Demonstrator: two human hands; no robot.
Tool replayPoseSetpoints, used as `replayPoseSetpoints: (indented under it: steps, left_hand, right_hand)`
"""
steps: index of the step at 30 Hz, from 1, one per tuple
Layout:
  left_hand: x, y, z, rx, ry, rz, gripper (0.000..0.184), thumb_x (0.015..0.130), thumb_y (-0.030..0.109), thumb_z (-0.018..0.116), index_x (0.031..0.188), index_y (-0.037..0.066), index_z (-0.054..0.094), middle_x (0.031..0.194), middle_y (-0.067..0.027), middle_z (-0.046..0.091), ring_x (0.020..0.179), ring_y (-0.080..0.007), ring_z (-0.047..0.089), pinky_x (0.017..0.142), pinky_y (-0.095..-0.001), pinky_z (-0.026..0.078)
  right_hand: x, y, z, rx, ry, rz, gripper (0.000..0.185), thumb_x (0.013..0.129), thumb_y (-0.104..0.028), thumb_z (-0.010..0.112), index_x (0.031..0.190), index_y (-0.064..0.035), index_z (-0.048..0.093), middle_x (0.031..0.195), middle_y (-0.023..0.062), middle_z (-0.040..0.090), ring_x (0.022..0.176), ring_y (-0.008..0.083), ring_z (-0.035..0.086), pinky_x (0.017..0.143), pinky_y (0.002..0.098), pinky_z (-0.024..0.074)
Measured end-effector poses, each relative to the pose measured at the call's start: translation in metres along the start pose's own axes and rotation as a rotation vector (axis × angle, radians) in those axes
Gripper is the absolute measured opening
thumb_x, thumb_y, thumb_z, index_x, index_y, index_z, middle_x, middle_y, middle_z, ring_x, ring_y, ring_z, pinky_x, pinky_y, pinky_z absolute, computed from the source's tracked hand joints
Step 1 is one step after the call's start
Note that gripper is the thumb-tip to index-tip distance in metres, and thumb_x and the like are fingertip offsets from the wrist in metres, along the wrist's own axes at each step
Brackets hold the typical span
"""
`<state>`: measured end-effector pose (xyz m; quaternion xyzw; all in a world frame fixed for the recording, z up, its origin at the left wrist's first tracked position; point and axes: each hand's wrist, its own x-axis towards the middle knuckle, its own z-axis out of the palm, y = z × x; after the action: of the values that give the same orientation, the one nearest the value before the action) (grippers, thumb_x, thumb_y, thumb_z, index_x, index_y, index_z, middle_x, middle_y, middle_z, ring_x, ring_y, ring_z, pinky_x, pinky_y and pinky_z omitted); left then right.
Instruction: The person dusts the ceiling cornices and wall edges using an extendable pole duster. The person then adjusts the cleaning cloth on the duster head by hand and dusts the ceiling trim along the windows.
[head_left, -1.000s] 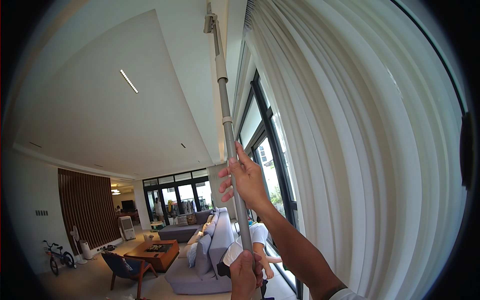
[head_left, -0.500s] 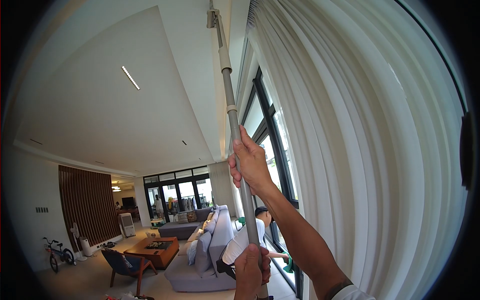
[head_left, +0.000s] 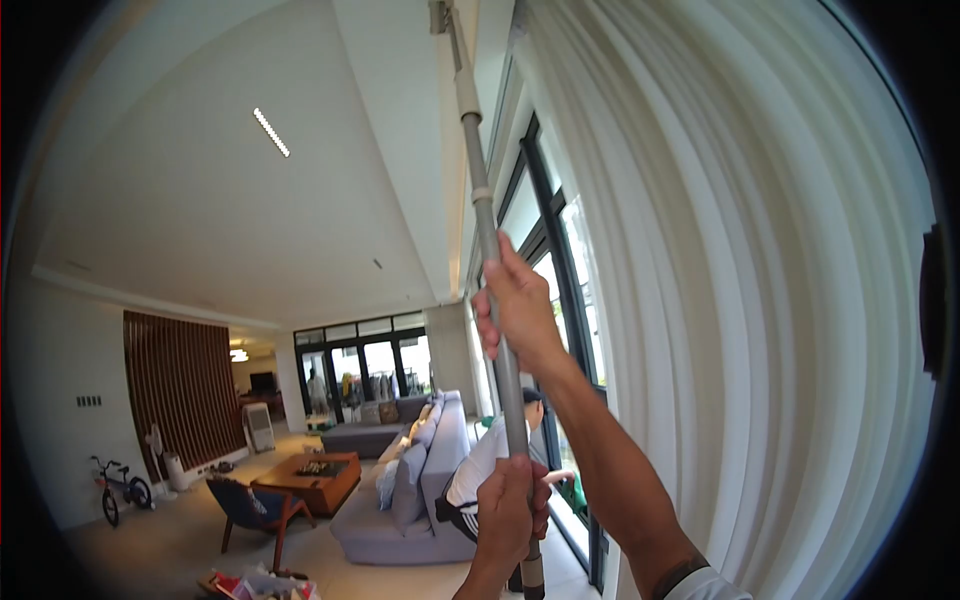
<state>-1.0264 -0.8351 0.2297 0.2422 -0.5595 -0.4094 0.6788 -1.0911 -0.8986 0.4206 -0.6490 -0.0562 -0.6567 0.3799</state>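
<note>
A long grey telescopic pole point(head_left: 514, 415) rises steeply up the middle of the view toward the ceiling. My right hand point(head_left: 527, 308) is wrapped round its upper part, below a pale collar. Lower down, my left hand point(head_left: 503, 508) is closed round the same pole. At the pole's top, by the upper edge of the view, is a clamp-like head point(head_left: 440, 17), and what lies beyond it is cut off. Just right of the pole hang long white curtains point(head_left: 690, 270), apart from my hands.
Behind the pole, a person in a white shirt point(head_left: 480, 462) bends toward the dark-framed window point(head_left: 548, 195), one hand at a green cloth point(head_left: 575, 495). A grey sofa point(head_left: 400, 540), wooden coffee table point(head_left: 330, 478), blue chair point(head_left: 245, 505) and small bicycle point(head_left: 122, 488) stand left.
In the view, the pole and both my hands have shifted slightly up and right. The room has shifted upward too, with more floor showing. Both hands keep their grip on the pole.
</note>
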Motion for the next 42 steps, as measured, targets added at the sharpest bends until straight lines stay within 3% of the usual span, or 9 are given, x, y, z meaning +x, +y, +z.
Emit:
replayPoseSetpoints:
  steps: [4,6,9,16,22,26,32,37,42]
  left_hand:
    - [0.004,0.006,0.01,-0.009,0.029,-0.021,0.039,0.105,0.04,0.044,0.092,0.005,0.054,0.062,0.0025,0.045,0.041,-0.0037,0.038,0.034,-0.0213,0.03]
    - [0.008,0.003,0.009,0.023,0.005,0.047,0.041,0.106,0.042,0.043,0.093,0.005,0.054,0.062,0.0024,0.044,0.04,-0.0029,0.035,0.033,-0.0212,0.029]
    - [0.008,-0.003,0.004,0.042,0.006,0.077,0.043,0.106,0.045,0.042,0.093,0.005,0.053,0.062,0.0031,0.043,0.04,-0.0023,0.035,0.033,-0.0207,0.029]
    - [0.004,0.003,-0.003,0.062,-0.032,0.064,0.05,0.106,0.05,0.037,0.094,0.004,0.053,0.058,-0.0002,0.048,0.038,-0.0039,0.04,0.033,-0.0196,0.031]
    - [0.009,0.014,-0.001,0.056,-0.059,0.014,0.044,0.104,0.046,0.047,0.1,0.003,0.055,0.064,-0.0038,0.055,0.038,-0.007,0.044,0.033,-0.0222,0.035]
    - [0.014,0.008,-0.003,0.032,-0.089,0.043,0.038,0.102,0.041,0.054,0.1,0.004,0.057,0.066,-0.0017,0.053,0.039,-0.0071,0.044,0.033,-0.0225,0.035]
    - [0.015,0.008,0.006,-0.004,0.03,0.042,0.059,0.1,0.06,0.042,0.086,0.005,0.056,0.056,0.0009,0.046,0.036,-0.0045,0.039,0.03,-0.0218,0.03]
    - [0.016,0.008,0.004,0.029,0.045,0.028,0.061,0.098,0.063,0.044,0.081,0.005,0.053,0.056,0.0028,0.044,0.037,-0.0032,0.037,0.031,-0.0188,0.03]
    - [0.021,0.004,-0.007,0.044,0.077,0.054,0.062,0.099,0.062,0.045,0.078,0.004,0.052,0.051,0.0037,0.041,0.037,-0.0033,0.037,0.031,-0.0204,0.028]
  right_hand:
    - [0.026,-0.008,-0.005,0.056,0.022,-0.026,0.059,0.104,-0.021,0.047,0.157,-0.0124,0.022,0.096,0.0168,0.064,0.058,0.0205,0.062,0.042,0.034,0.0542]
    - [0.032,-0.006,-0.01,-0.011,-0.055,-0.073,0.061,0.103,-0.025,0.045,0.156,-0.0061,0.019,0.099,0.018,0.065,0.057,0.0151,0.063,0.04,0.027,0.0531]
    - [0.029,-0.004,-0.008,-0.002,-0.051,-0.102,0.06,0.103,-0.025,0.05,0.155,-0.0073,0.024,0.079,0.0084,0.06,0.046,0.008,0.048,0.034,0.0214,0.0417]
    - [0.021,-0.005,0.008,-0.001,0.033,-0.089,0.056,0.103,-0.026,0.05,0.153,-0.0077,0.031,0.066,0.0016,0.046,0.041,0.0052,0.038,0.03,0.0213,0.035]
    - [0.022,-0.004,0.007,-0.007,0.011,-0.089,0.056,0.103,-0.025,0.05,0.153,-0.007,0.03,0.066,0.0004,0.045,0.042,0.0053,0.038,0.031,0.0211,0.0343]
    - [0.027,-0.002,-0.002,0.044,0.013,-0.025,0.065,0.101,-0.026,0.053,0.157,-0.0141,0.022,0.069,0.0015,0.048,0.043,0.0085,0.039,0.033,0.0248,0.0338]
    - [0.026,-0.005,-0.002,0.012,-0.013,-0.025,0.051,0.101,-0.021,0.046,0.15,-0.0125,0.037,0.066,0.0037,0.048,0.042,0.0107,0.042,0.033,0.0293,0.0377]
    - [0.024,-0.002,0.001,0.03,0.009,-0.039,0.042,0.101,-0.021,0.046,0.141,-0.0113,0.045,0.066,0.0043,0.048,0.043,0.0104,0.043,0.033,0.0288,0.0385]
    - [0.034,0.015,0.0,0.002,0.01,-0.062,0.057,0.102,-0.023,0.047,0.153,-0.006,0.029,0.065,0.0032,0.047,0.043,0.0105,0.043,0.033,0.0278,0.0382]
